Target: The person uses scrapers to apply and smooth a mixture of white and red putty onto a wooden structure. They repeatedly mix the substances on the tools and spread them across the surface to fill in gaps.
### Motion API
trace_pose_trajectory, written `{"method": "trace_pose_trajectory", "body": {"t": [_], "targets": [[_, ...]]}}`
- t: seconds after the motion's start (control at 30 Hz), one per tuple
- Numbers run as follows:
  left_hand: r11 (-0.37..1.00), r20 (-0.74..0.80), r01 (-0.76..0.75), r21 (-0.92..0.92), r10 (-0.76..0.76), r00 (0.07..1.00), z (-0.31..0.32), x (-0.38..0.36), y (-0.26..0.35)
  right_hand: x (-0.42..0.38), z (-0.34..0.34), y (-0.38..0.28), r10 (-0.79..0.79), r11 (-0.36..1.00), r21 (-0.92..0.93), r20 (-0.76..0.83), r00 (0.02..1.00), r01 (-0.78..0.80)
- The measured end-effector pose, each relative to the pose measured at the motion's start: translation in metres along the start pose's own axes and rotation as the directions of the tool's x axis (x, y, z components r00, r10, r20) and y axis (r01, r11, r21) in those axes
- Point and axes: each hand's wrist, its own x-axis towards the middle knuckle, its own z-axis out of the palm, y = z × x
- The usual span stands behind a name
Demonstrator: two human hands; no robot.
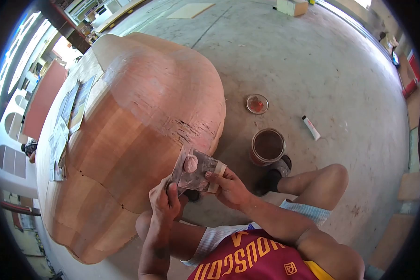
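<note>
My left hand [163, 200] is closed on the edge of a flat grey putty plate [181, 164], with a lump of pink putty [190, 163] lying on its face. Fingers of my right hand [232, 189] grip a putty scraper [218, 176] by its pale backing strip. Its smeared blade overlaps the plate, so where one ends is hard to tell. Just beyond both hands stands a large rounded wooden form [126, 154]. Pink filler [191, 107] coats its near right side, with dark rough marks low on that patch.
On the concrete floor to the right are an open tin [268, 144], a round lid [257, 104] with red paste, and a white tube [311, 128]. Newspaper sheets [70, 116] lie on the form's left side. Another person [30, 148] is partly visible behind it.
</note>
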Motion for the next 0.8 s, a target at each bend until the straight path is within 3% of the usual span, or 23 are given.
{"method": "trace_pose_trajectory", "body": {"t": [0.1,0.27,0.37,0.47,0.53,0.63,0.8], "targets": [[0.998,0.218,0.052,0.045,-0.061,0.974,-0.009,-0.009,0.006,-0.001,-0.018,0.001,0.056,0.998,-0.024,0.008,0.998,-0.056],[0.989,0.502,0.086,0.124,-0.137,0.854,-0.012,-0.018,0.003,-0.012,-0.048,-0.006,0.076,0.997,-0.001,-0.156,0.985,-0.077],[0.979,0.48,0.12,0.166,-0.187,0.857,-0.006,-0.016,-0.01,0.009,-0.085,-0.011,0.025,1.0,-0.007,-0.287,0.958,-0.028],[0.925,0.274,0.333,0.183,-0.373,0.886,-0.016,0.016,-0.009,0.049,-0.146,0.003,0.029,1.0,0.013,-0.375,0.926,-0.026],[0.957,0.012,0.252,0.145,-0.257,0.966,-0.02,0.031,-0.02,0.074,-0.165,0.011,0.075,0.997,0.015,-0.441,0.894,-0.077],[0.939,-0.217,0.344,0.008,-0.334,0.917,-0.025,0.055,-0.024,0.1,-0.179,0.013,0.146,0.984,-0.011,-0.518,0.843,-0.177],[0.933,-0.296,0.359,-0.034,-0.353,0.888,-0.019,0.058,-0.044,0.12,-0.19,0.011,0.139,0.985,-0.025,-0.456,0.879,-0.169]]}}
